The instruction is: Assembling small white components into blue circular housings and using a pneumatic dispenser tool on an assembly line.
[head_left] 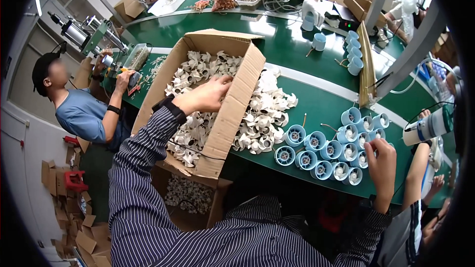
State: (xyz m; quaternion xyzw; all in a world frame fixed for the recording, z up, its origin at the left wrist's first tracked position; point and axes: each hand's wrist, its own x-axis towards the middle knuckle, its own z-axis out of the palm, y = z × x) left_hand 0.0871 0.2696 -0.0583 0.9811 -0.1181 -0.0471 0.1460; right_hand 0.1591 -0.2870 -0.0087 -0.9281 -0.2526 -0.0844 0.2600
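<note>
Striped sleeves [141, 178] rise from the lower edge, the right wrist bent upward, the left forearm slanting inward. Right hand [382, 165] stands upright beside blue cups [331, 150] on the green table [307, 79], fingers bent, thumb near forefinger; whether they pinch anything, I cannot tell. Left hand [204, 96] reaches palm down over white impellers [190, 154] inside the cardboard box [241, 100], fingers loosely curled together, their grip unclear.

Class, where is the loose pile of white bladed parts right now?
In the head view, the pile of white bladed parts lies on the green table, right of the open cardboard box and left of the blue cups.
</note>
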